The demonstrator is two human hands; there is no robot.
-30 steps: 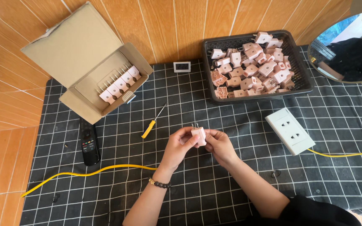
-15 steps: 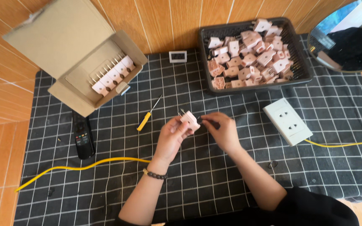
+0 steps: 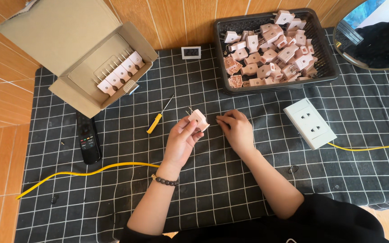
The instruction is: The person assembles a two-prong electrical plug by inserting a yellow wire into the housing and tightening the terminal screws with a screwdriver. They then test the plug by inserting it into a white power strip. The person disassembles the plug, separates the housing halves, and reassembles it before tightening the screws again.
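Fingers of the left hand [image 3: 182, 141] pinch a pale pink plug [image 3: 199, 120], prongs up-left, over the checked cloth [image 3: 113, 202]; right hand [image 3: 236, 130] rests beside it, fingertips pressed together, maybe w/ a tiny part — can't tell. Loose pinch could drop the plug near the yellow screwdriver [image 3: 155, 123] — small bits may roll off
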